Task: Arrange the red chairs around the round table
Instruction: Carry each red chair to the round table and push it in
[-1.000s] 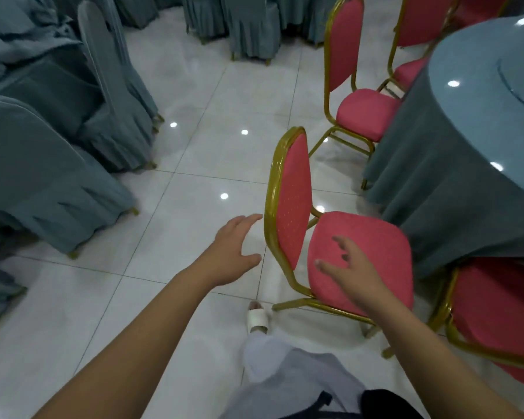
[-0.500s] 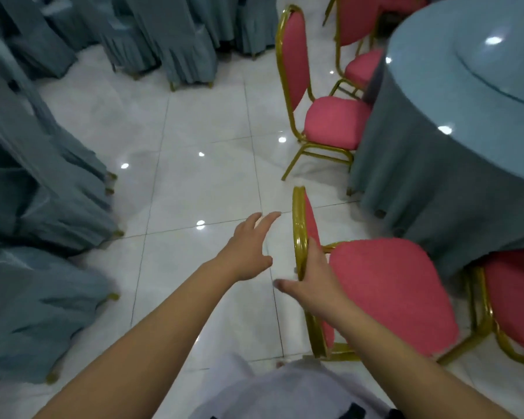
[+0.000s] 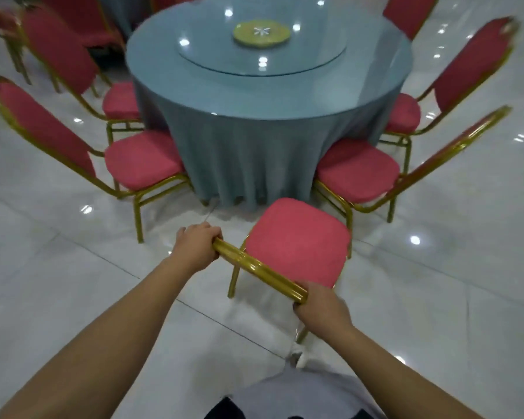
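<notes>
Right up front: the red chair (image 3: 297,240), parked just short of the round counter (image 3: 270,95), seat's front edge close to the hem of the blue-grey tablecloth (image 3: 248,158). Touching or not, can't tell. Pink-red padded seat, shiny gold tube frame, backrest seen edge-on from above, so just the gold top rail (image 3: 257,266) on show. Left grip (image 3: 195,247) wrapped tight round the left end of that rail, right grip (image 3: 319,306) clamped on the right end, knuckles up. Sitting a bit skewed in the gap between two more of the same kind: left neighbour (image 3: 142,160) and right neighbour (image 3: 357,170), both with seats tucked against the cloth and backs leaning outward. Not much spare room on the right, with that neighbour's front leg just beside the held seat's corner. Further round, another chair on the left (image 3: 120,99) and another chair on the right (image 3: 403,111), same red and gold. Up on the counter, a glass turntable (image 3: 330,60) with a yellow-green disc (image 3: 260,33) at its middle. Glossy white tiled floor (image 3: 73,267) all round, dotted with light reflections.
</notes>
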`<act>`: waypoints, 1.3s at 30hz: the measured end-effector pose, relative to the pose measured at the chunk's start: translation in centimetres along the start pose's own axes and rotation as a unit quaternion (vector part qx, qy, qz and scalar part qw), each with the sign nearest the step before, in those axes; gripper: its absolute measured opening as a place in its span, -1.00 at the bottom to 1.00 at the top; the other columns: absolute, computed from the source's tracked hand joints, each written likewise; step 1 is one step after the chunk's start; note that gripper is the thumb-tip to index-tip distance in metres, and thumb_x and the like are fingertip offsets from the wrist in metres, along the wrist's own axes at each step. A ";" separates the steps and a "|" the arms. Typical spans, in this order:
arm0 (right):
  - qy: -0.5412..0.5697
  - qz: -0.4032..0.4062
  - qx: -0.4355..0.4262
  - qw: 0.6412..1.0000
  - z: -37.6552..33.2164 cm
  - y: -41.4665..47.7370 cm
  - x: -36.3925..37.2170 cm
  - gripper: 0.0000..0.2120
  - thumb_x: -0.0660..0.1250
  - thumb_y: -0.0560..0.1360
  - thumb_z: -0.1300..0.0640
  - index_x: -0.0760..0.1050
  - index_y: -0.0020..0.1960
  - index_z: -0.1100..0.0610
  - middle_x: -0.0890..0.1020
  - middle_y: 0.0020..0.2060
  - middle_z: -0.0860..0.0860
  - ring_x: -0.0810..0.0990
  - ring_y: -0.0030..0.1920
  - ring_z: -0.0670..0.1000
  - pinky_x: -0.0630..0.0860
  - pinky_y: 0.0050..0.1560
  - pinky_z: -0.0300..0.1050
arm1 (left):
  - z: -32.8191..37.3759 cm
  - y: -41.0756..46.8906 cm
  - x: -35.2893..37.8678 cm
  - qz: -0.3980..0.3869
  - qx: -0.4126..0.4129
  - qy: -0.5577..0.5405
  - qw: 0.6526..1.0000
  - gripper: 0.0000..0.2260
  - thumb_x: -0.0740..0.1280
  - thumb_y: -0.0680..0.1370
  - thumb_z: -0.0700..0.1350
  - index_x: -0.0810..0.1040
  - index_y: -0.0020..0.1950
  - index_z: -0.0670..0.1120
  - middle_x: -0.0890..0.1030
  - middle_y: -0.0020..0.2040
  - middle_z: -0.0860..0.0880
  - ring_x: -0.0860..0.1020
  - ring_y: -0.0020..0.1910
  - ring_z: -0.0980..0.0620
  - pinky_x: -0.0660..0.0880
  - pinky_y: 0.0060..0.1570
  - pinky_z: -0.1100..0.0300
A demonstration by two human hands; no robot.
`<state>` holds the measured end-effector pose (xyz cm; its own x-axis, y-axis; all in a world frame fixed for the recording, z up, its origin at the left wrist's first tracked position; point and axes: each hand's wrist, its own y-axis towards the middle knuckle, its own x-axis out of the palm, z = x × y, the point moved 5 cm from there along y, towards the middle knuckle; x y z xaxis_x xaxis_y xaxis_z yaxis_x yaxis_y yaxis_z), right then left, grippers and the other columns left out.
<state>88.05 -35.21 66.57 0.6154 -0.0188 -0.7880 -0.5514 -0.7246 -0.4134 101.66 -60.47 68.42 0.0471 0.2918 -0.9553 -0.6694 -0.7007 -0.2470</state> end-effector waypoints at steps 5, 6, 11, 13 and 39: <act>-0.024 0.072 0.101 0.992 0.6 -3.0 1.4 -0.88 0.33 0.47 -0.07 0.55 0.00 -0.16 0.56 -0.03 -0.10 0.51 0.09 0.10 0.48 0.15 0.17 | -2.2 -3.9 1.3 -0.022 0.010 -0.063 0.998 -0.78 0.50 0.41 0.16 0.52 -0.10 0.15 0.43 -0.13 0.13 0.44 -0.09 0.06 0.35 0.20 -0.11; -0.023 0.068 0.103 0.992 0.5 -3.5 1.8 -0.81 0.34 0.48 -0.08 0.54 0.09 -0.17 0.53 0.07 -0.07 0.47 0.18 0.13 0.47 0.18 0.18 | -2.8 -5.5 1.7 -0.027 0.017 -0.075 0.997 -0.75 0.49 0.40 0.21 0.51 -0.12 0.14 0.41 -0.14 0.13 0.44 -0.10 0.06 0.39 0.14 -0.07; -0.055 0.029 0.033 0.998 1.5 -5.9 3.4 -0.60 0.45 0.47 -0.01 0.51 0.29 -0.14 0.47 0.31 -0.03 0.37 0.31 0.10 0.45 0.27 0.09 | -5.0 -13.1 4.3 -0.045 0.049 -0.100 0.993 -0.68 0.44 0.37 0.29 0.42 -0.10 0.15 0.34 -0.12 0.15 0.36 -0.06 0.07 0.45 -0.19 0.13; -0.088 0.009 0.001 0.996 1.6 -5.9 2.9 -0.59 0.47 0.45 -0.05 0.52 0.29 -0.12 0.48 0.30 -0.04 0.38 0.31 0.07 0.45 0.29 0.05 | -5.0 -15.4 5.5 -0.037 0.043 -0.103 0.993 -0.68 0.41 0.39 0.27 0.39 -0.06 0.14 0.29 -0.11 0.14 0.32 -0.05 0.08 0.39 -0.25 0.18; -0.047 0.011 0.000 0.999 -11.4 23.8 -4.6 -0.92 0.36 0.47 0.05 0.58 -0.20 -0.06 0.60 -0.32 -0.09 0.59 -0.31 -0.03 0.63 -0.27 -0.01 | -13.8 15.1 -4.1 -0.036 -0.088 -0.127 0.987 -0.86 0.49 0.47 -0.04 0.62 -0.03 0.17 0.60 -0.11 0.11 0.57 -0.12 0.06 0.58 -0.18 0.07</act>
<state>78.53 -60.24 65.51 0.5467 0.0302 -0.8368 -0.5651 -0.7241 -0.3953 101.60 -81.27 66.40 -0.1115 0.4832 -0.8684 -0.5312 -0.7675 -0.3588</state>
